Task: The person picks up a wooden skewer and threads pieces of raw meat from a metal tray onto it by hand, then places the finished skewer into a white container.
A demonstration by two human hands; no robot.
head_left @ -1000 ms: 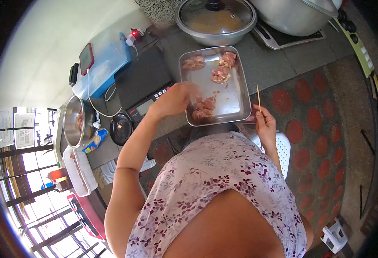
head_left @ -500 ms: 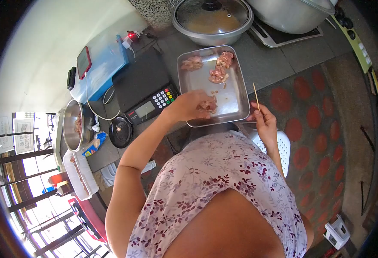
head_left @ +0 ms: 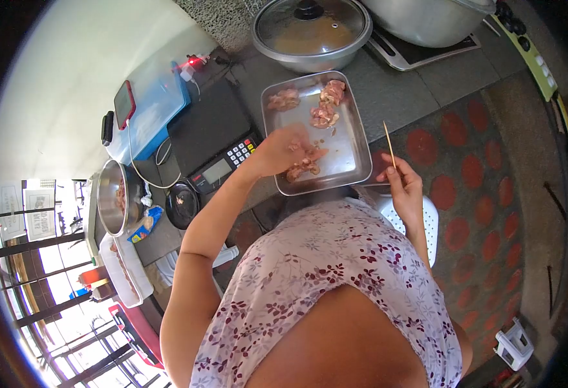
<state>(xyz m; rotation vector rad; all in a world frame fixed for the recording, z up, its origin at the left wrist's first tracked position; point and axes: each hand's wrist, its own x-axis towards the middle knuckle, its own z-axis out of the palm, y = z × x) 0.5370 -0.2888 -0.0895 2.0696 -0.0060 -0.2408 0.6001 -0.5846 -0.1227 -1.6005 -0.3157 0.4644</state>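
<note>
Lifted slightly, left hand (head_left: 282, 150) pinches a pink, glistening meat chunk (head_left: 314, 154); right hand (head_left: 405, 186) grips skewer (head_left: 389, 143).

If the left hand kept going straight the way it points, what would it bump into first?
Probably the far pile of meat pieces. The left hand points across the bare middle of the metal tray toward it. How high the hand is above the tray is hard to judge.

Pink raw meat chunks (head_left: 303, 167) lie in the near corner of the steel tray (head_left: 348, 142); a thin wooden skewer (head_left: 389, 145) stands upright just beside it.
</note>
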